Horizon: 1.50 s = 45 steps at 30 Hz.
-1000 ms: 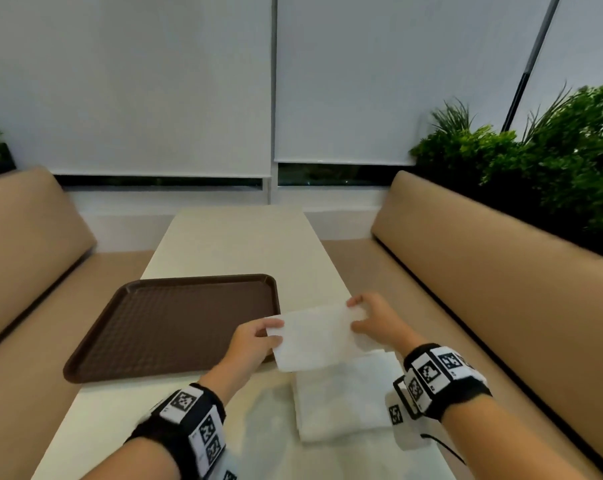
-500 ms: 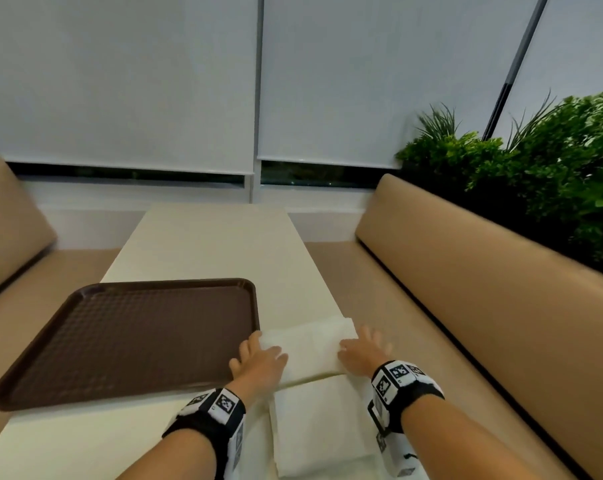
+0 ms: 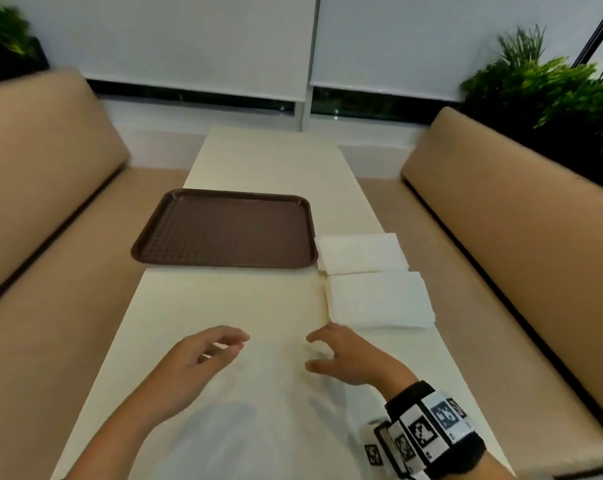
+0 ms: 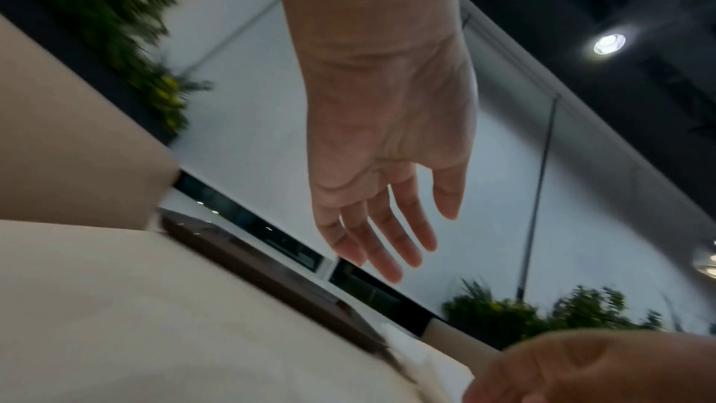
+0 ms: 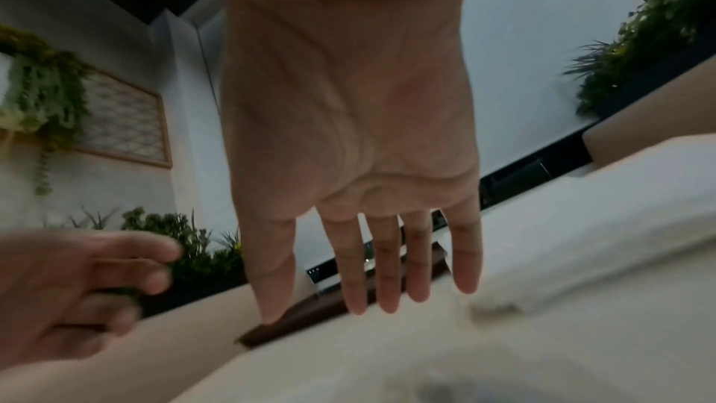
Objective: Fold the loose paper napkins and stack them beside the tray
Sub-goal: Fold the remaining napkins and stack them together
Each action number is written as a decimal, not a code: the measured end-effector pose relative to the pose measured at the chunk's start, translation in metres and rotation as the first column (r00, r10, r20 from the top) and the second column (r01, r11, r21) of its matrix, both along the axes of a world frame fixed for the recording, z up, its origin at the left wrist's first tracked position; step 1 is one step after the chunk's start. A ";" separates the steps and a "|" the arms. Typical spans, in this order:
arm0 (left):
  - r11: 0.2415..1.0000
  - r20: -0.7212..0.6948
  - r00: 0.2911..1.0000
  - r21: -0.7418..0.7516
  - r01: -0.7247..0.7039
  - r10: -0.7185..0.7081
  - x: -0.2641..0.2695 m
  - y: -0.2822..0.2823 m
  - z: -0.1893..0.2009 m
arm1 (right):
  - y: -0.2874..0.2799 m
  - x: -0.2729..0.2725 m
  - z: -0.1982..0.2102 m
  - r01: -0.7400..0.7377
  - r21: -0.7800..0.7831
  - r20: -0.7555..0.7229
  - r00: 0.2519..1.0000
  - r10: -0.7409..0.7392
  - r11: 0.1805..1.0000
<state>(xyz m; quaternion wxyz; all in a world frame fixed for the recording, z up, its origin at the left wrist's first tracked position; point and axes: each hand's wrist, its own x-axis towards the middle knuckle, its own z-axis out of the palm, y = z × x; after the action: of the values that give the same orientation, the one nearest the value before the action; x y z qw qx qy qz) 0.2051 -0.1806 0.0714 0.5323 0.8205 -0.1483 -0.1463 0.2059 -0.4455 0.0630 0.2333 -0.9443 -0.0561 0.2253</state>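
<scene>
A folded white napkin (image 3: 361, 253) lies flat on the cream table (image 3: 224, 306), right beside the brown tray (image 3: 225, 230). Just nearer me lies a second white napkin pile (image 3: 379, 299). My left hand (image 3: 206, 355) hovers over the bare table near me, fingers relaxed, holding nothing. My right hand (image 3: 341, 355) hovers beside it, just short of the near napkin pile, fingers loosely spread and empty. The wrist views show the left hand (image 4: 387, 195) and the right hand (image 5: 360, 195) with straight fingers above the table, the tray edge (image 4: 271, 271) beyond.
Tan padded benches (image 3: 501, 237) run along both sides of the narrow table. Green plants (image 3: 552, 84) stand behind the right bench and at the far left. White blinds (image 3: 189, 39) cover the window at the far end.
Both hands let go of the folded napkin beside the tray and drew back toward me over the bare table. The head view has pulled back and tilted down.
</scene>
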 end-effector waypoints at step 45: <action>0.791 -0.289 0.942 -0.610 -0.044 -0.171 -0.063 -0.024 0.057 | 0.034 -0.089 0.137 -0.093 0.957 0.180 0.935 -0.306 0.276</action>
<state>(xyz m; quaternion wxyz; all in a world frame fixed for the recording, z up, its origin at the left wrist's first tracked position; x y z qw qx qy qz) 0.1422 -0.2047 0.1279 0.7793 0.5638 -0.1242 -0.2437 0.1169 -0.4112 0.1998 0.7526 -0.6396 -0.1532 -0.0313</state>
